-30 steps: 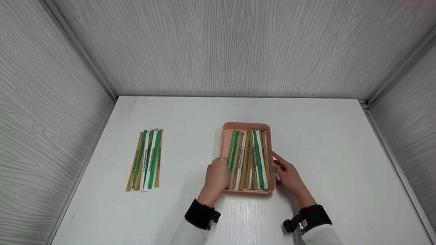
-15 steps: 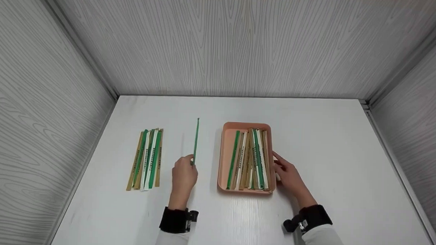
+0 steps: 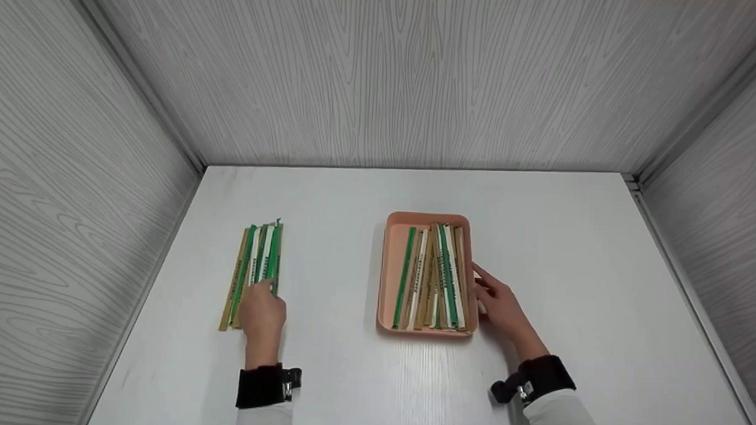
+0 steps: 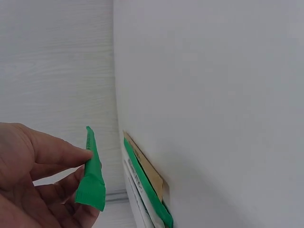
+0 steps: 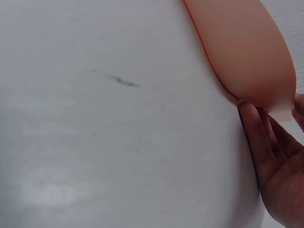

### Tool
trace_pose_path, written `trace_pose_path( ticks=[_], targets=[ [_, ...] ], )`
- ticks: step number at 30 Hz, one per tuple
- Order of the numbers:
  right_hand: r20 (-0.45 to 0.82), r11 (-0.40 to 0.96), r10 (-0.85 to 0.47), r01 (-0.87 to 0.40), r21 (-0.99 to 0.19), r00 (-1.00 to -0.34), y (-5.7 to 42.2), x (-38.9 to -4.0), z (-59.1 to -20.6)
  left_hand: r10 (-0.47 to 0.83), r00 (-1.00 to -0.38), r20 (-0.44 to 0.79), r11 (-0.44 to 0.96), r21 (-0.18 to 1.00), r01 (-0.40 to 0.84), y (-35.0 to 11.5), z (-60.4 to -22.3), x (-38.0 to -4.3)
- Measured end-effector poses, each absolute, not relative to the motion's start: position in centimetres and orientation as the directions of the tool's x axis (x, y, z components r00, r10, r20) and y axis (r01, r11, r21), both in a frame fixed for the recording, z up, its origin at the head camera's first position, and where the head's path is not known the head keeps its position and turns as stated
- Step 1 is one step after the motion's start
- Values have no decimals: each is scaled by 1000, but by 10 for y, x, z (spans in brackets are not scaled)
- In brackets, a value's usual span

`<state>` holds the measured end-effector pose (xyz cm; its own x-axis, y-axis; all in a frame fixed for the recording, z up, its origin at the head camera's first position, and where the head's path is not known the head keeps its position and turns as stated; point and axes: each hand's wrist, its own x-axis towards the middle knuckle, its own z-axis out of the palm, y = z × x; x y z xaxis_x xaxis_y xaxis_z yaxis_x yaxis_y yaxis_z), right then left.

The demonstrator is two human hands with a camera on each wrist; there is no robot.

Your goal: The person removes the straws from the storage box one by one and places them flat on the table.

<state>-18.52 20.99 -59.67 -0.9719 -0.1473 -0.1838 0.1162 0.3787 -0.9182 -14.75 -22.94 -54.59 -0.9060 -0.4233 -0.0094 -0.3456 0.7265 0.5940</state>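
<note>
My left hand pinches a slim green wrapped straw between thumb and fingers, over the right side of the straw pile at the table's left. That pile holds brown, green and white paper-wrapped straws lying lengthwise, its near part hidden by the hand. In the left wrist view the held straw stands apart from the pile. A pink tray at the middle carries several more such straws, one green one lying alone near its left wall. My right hand rests its fingers against the tray's outer right wall.
White tabletop lies between the pile and the tray. Grey wood-grain panels enclose the table at the back and both sides. Each wrist wears a black strap with a small camera.
My left hand has lifted one green straw out of the tray and carried it left to the pile. The right hand and tray have stayed in place.
</note>
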Motion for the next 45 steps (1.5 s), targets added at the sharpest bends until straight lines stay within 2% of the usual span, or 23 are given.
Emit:
trace_pose_path(
  ticks=[7, 13, 25, 32, 38, 45],
  targets=[
    [-214, 327, -156, 154, -932, -964, 209, -184, -595, -470, -882, -45, 705, 582, -405, -251, -551, -147],
    [-171, 361, -160, 104, -927, -972, 210, -185, -596, -485, -874, -36, 705, 574, -416, -257, -554, -148],
    [-190, 365, -158, 122, -923, -969, 210, -185, -595, -479, -878, -24, 715, 569, -405, -260, -557, -148],
    [-203, 341, -148, 143, -929, -968, 209, -185, -595, -461, -887, 40, 742, 566, -360, -252, -560, -149],
    [-200, 349, -151, 137, -927, -968, 209, -186, -595, -413, -909, 57, 726, 623, -291, -230, -558, -152],
    [-178, 394, -156, 104, -913, -972, 209, -186, -594, -283, -959, -19, 637, 744, -203, -196, -559, -157]
  ],
)
